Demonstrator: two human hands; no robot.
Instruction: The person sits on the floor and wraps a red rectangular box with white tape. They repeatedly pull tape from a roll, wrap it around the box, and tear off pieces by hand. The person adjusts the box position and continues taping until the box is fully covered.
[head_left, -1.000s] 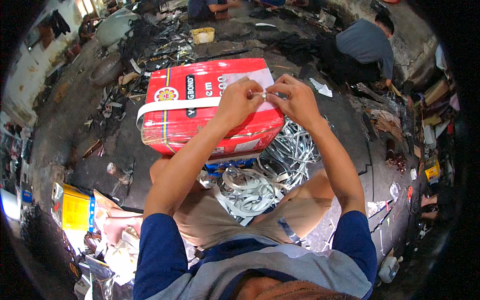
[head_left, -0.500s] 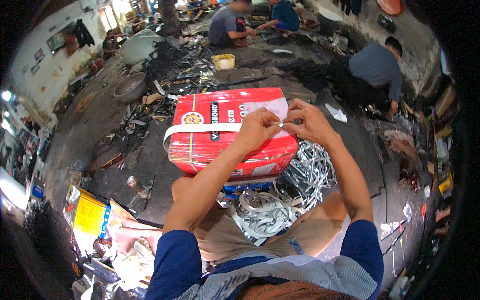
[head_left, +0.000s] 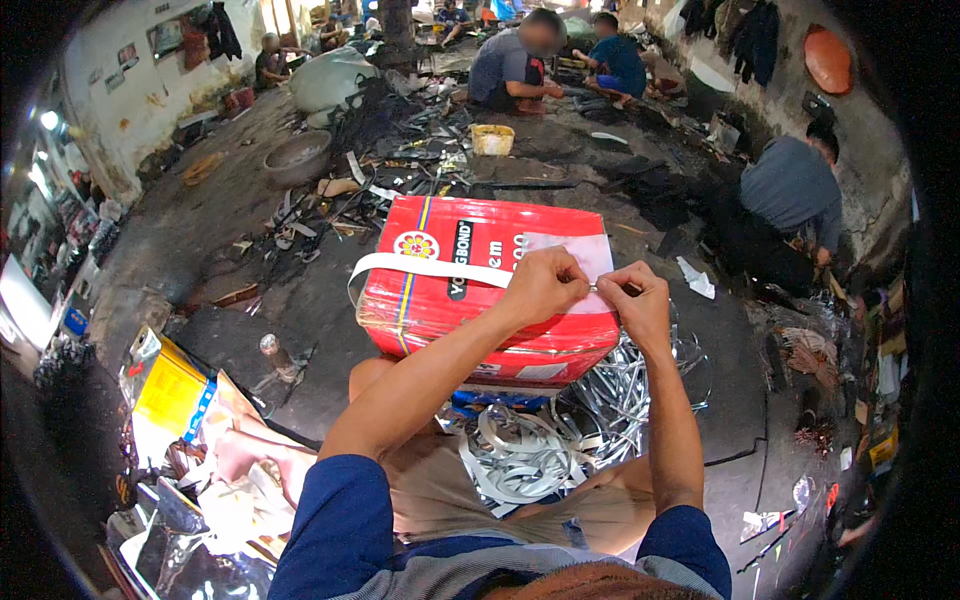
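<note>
A red cardboard box (head_left: 470,320) wrapped in clear tape sits before me and serves as a work surface. Across its top runs a white strip (head_left: 430,266), its far left part looping over the box's edge. My left hand (head_left: 545,285) is closed in a pinch on the strip near the box's right end. Close beside it, my right hand (head_left: 640,300) pinches the strip's small pale end, with fingertips almost touching the left ones. Under the hands lies a pale pinkish sheet (head_left: 585,252). The strip's part inside the left hand is hidden.
Coiled white strips (head_left: 520,460) lie between my legs, and silvery strips (head_left: 625,400) by the box's right side. At left are a yellow container (head_left: 170,400), scraps and a bottle (head_left: 280,355). Other people (head_left: 795,185) crouch farther off. A yellow tub (head_left: 492,140) stands beyond the box.
The whole view has shifted, so box and hands appear farther right and lower. My right hand has come down to the box's right edge, its forearm now more upright. Both hands stay pinched.
</note>
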